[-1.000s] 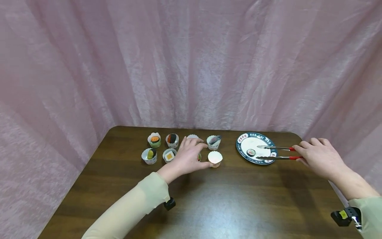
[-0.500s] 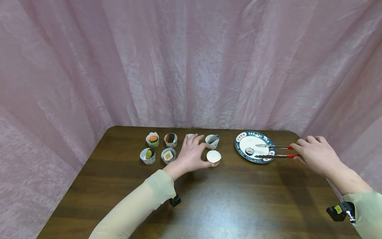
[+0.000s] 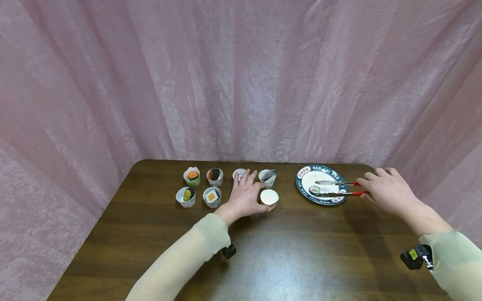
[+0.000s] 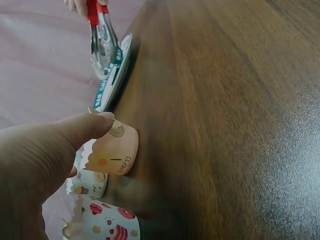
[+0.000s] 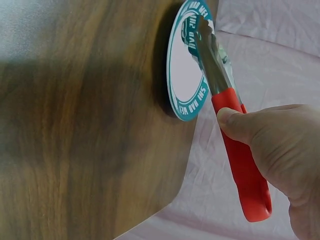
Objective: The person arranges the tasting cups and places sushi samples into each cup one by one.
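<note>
My left hand curves its thumb and index finger around a peach paper cup; the thumb touches its scalloped rim. In the head view this cup shows a white inside with no food visible. My right hand grips metal tongs by their red handles. The tong arms are spread over a white plate with a blue-green lettered rim. A small sushi roll lies on the plate's left part, beside the tip of the nearer tong arm. Whether that tip touches it, I cannot tell.
Paper cups with toy-like sushi stand in two rows on the brown table: an orange-topped piece, a yellow-green one, a yellow-square one, and others. Pink curtain hangs behind the table's far edge.
My right hand has moved left with the tongs, bringing the tips across the plate to the sushi roll. My left hand has shifted slightly right and stays at the peach cup.
</note>
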`<state>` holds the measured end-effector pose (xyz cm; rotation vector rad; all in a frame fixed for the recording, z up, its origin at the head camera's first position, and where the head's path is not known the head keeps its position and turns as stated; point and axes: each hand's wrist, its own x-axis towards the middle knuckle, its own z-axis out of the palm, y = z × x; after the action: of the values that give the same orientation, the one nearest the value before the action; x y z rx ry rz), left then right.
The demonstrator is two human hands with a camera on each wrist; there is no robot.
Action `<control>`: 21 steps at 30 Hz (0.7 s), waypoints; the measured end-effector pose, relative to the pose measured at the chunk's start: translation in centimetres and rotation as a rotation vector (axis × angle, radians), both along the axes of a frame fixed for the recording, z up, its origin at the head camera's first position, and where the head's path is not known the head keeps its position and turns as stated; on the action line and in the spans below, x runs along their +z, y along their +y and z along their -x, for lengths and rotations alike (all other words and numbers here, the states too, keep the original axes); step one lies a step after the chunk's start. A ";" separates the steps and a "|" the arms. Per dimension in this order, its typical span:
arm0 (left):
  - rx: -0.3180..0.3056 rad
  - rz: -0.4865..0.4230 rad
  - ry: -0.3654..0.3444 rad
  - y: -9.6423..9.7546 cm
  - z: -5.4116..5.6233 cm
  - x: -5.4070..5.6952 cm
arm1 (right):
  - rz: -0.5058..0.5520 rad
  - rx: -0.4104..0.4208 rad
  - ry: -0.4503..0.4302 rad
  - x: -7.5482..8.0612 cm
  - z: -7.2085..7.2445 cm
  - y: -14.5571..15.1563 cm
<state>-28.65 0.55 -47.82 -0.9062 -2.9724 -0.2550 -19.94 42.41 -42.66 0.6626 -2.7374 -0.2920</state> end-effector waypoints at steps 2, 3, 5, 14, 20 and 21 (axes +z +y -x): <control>0.004 0.009 0.001 0.1 0.0 -0.1 | -0.004 -0.002 -0.005 0.0 0.1 -0.1; 0.005 0.009 0.003 0.1 0.0 -0.2 | -0.005 -0.003 -0.009 0.0 0.2 -0.1; 0.013 0.015 0.003 0.2 0.1 -0.4 | -0.002 -0.013 -0.026 0.0 0.2 -0.3; 0.034 0.018 0.005 0.5 0.1 -1.0 | 0.009 -0.083 -0.133 -0.3 0.4 -0.4; 0.037 0.013 0.002 0.6 0.0 -1.0 | 0.017 -0.086 -0.151 -0.7 0.5 0.0; 0.037 0.011 -0.002 0.6 0.0 -1.0 | 0.019 -0.082 -0.149 -0.7 0.5 0.0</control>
<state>-28.64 1.15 -48.81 -0.8508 -2.9922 -0.2388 -20.45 42.45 -43.41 0.5896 -2.9108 -0.2441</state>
